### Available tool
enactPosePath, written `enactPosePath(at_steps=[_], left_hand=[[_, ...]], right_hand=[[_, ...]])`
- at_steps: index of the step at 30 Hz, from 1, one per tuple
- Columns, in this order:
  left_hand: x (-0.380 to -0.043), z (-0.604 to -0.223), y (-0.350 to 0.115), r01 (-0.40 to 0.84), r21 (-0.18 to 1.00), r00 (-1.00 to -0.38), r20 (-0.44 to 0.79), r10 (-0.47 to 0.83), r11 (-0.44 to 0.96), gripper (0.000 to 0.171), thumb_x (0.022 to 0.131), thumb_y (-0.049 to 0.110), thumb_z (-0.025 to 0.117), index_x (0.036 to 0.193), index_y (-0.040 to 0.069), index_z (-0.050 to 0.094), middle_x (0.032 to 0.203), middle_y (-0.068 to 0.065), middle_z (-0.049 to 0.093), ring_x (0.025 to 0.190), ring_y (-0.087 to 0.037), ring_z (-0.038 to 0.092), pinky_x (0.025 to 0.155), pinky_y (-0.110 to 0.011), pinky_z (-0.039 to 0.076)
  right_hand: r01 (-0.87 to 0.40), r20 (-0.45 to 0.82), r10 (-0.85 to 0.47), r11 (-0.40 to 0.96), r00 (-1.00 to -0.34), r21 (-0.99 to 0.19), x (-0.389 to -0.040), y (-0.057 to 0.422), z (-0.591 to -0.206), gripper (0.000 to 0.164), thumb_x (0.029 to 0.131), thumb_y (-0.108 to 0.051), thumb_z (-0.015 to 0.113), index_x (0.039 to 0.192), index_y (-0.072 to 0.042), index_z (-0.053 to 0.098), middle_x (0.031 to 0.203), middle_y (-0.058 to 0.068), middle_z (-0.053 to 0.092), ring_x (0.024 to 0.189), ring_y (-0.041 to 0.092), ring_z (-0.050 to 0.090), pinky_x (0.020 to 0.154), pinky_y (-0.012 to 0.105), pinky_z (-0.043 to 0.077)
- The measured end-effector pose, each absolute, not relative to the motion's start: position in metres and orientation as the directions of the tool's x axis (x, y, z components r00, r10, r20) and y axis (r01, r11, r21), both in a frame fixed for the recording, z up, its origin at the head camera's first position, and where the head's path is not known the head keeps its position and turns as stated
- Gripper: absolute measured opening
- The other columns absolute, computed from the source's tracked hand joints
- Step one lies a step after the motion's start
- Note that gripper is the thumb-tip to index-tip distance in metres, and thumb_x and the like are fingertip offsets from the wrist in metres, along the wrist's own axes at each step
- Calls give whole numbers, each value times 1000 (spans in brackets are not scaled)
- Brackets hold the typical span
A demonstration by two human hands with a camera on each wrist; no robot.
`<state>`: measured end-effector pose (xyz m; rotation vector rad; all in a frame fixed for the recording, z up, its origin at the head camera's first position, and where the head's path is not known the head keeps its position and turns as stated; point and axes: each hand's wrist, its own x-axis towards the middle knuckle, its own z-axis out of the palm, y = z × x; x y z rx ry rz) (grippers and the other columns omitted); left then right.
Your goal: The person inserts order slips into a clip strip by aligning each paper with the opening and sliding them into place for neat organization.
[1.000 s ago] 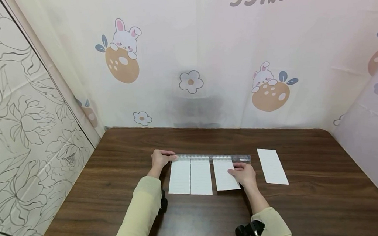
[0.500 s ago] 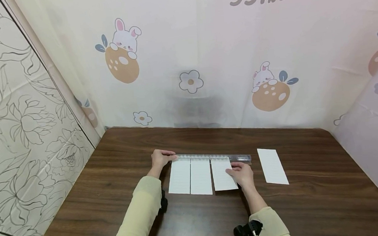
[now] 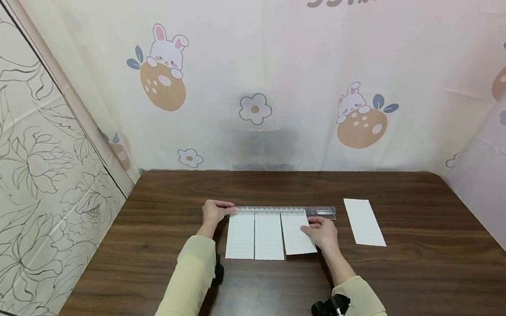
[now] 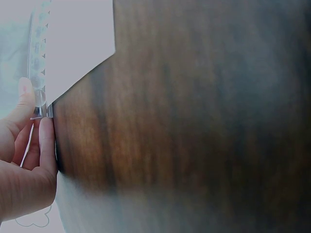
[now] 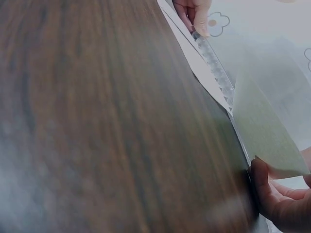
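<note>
My left hand [image 3: 214, 213] pinches the left end of a long clear plastic strip [image 3: 320, 211], which looks like a ruler. In the left wrist view, rounded shapes run along the strip [image 4: 39, 53]. Two white lined paper slips, a left one [image 3: 239, 238] and a middle one [image 3: 268, 238], lie side by side with their top edges at the strip. A third slip [image 3: 296, 239] stands right beside them, its right edge pinched by my right hand [image 3: 325, 234]. In the right wrist view this slip [image 5: 265, 131] tilts up, its near end raised.
A fourth white slip [image 3: 365, 222] lies apart on the right of the brown wooden table [image 3: 422, 263]. Behind the table hangs a pale curtain [image 3: 253, 53] with rabbit prints. A floral panel [image 3: 35, 170] stands at the left.
My right hand has moved slightly left with the third slip, which narrows the gap to the middle slip. My left hand stays at the strip's end.
</note>
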<state>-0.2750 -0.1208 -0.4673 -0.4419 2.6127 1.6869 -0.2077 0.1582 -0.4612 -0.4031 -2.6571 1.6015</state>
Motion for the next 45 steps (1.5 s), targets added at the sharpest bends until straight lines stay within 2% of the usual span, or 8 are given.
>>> enactPosePath(at_steps=[18, 29, 38, 45], left_hand=[[-276, -467, -121, -247, 884, -957, -158, -244, 397, 13, 67, 15, 78, 76, 7, 73, 83, -8, 68, 93, -26, 56, 85, -40, 43], [-276, -470, -121, -237, 887, -960, -150, -238, 396, 13, 68, 15, 78, 76, 7, 73, 81, -7, 68, 93, -27, 55, 83, -40, 43], [-277, -471, -120, -232, 885, -960, -141, -242, 404, 12, 68, 15, 78, 76, 7, 73, 80, -7, 68, 91, -26, 55, 83, -40, 43], [-276, -469, -120, -236, 890, -958, -146, -245, 391, 13, 67, 14, 78, 76, 6, 73, 80, -8, 68, 90, -26, 56, 84, -40, 43]], right_hand=[[215, -122, 228, 442, -966, -871, -208, 155, -461, 35, 78, -8, 66, 106, 9, 57, 91, 23, 61, 80, 31, 59, 65, 35, 49], [213, -128, 210, 456, -969, -864, -206, 161, -461, 36, 78, -11, 66, 107, 9, 57, 95, 25, 61, 86, 34, 58, 71, 39, 48], [203, -119, 220, 414, -968, -887, -209, 171, -461, 32, 80, -7, 64, 105, 10, 57, 89, 22, 62, 67, 20, 63, 58, 27, 51], [183, -85, 228, 455, -970, -871, -213, 188, -457, 32, 81, -10, 63, 105, 9, 56, 84, 18, 64, 59, 15, 61, 55, 26, 50]])
